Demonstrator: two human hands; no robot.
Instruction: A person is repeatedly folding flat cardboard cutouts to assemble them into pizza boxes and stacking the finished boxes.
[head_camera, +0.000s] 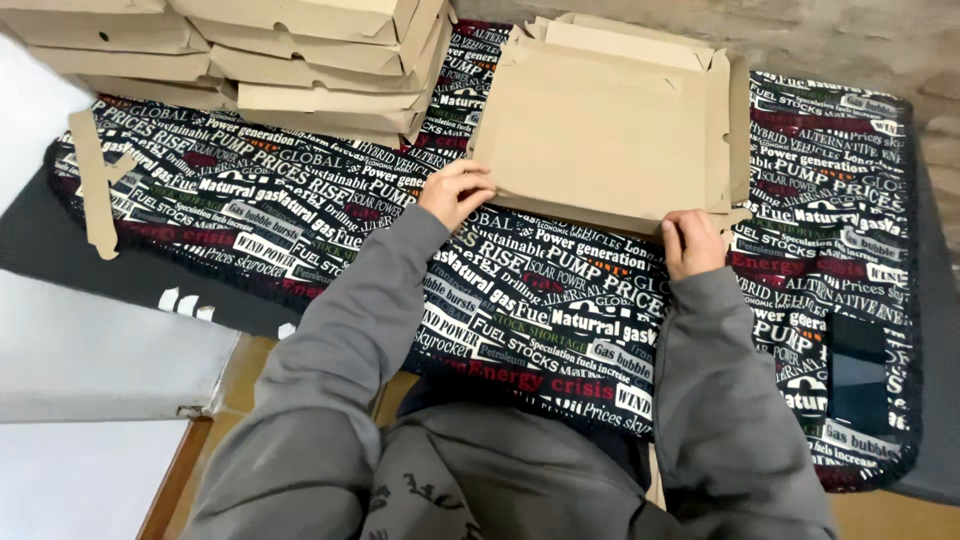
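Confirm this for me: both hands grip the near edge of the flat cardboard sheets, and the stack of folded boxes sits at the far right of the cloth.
Not quite. The head view shows the stack of folded boxes at the far left of the printed cloth, not the right. The rest holds: the left hand and right hand both grip the near edge of the flat cardboard sheets.

Folded cardboard boxes (300, 60) stacked on a word-printed cloth (330, 190).

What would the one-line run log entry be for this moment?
left hand: grips near edge of flat brown cardboard box blank | right hand: grips same edge | stack of folded cardboard boxes: far left | surface: printed cloth
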